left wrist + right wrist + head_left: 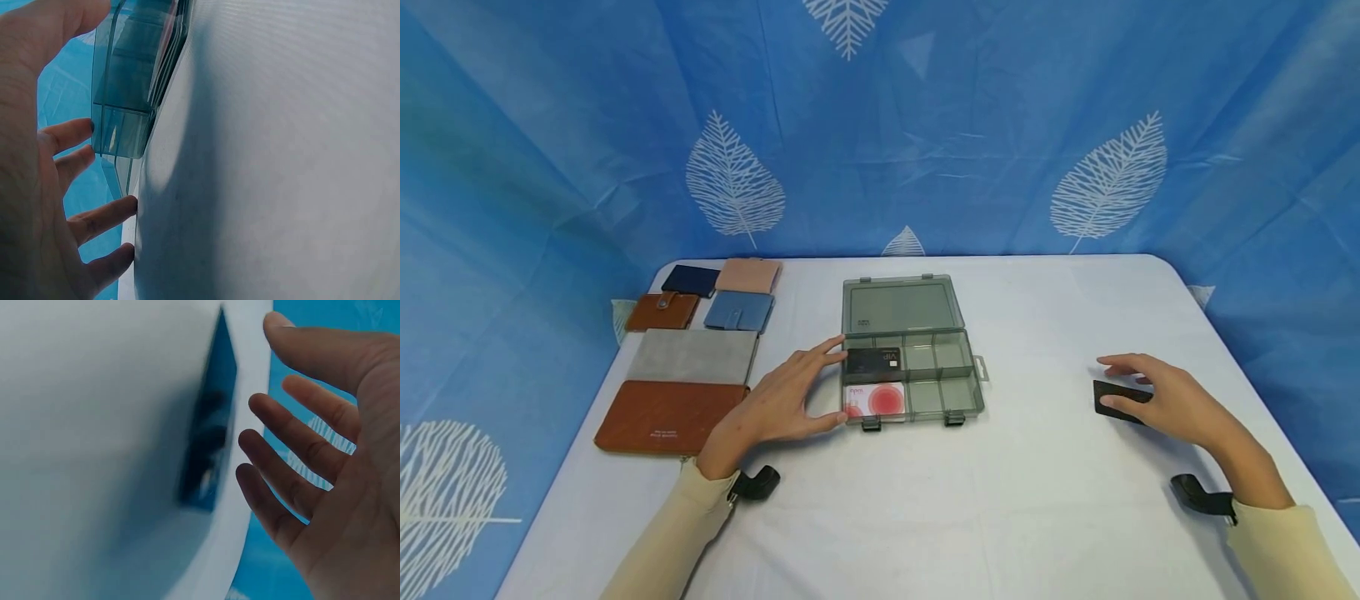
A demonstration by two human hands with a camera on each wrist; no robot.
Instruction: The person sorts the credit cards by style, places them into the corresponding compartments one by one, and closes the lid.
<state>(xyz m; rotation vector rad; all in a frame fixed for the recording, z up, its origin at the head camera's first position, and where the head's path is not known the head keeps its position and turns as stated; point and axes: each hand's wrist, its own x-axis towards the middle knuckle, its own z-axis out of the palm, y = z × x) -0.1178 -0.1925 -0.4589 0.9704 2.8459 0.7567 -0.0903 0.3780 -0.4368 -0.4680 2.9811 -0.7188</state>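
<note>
An open smoke-grey compartment box [925, 392] lies mid-table, its lid [901, 304] folded back flat. A black card [872, 361] fills its far-left cell and a red-and-white card [876, 402] the near-left cell. My left hand [805, 379] spreads straight fingers against the box's left end, index at the far corner, thumb at the near corner. The left wrist view shows the left hand [56, 187] beside the box wall [125, 106]. My right hand [1138, 385] hovers flat over a small black card case [1112, 398] at the right. In the right wrist view the right hand's [312, 456] fingers stand clear of the case [209, 444].
Wallets lie at the table's left: navy [691, 279], pink [748, 275], brown [662, 311], blue [739, 311], and a large grey-and-brown one [677, 387]. White cloth [1037, 500] covers the table; a blue leaf-print curtain [1000, 125] hangs behind it.
</note>
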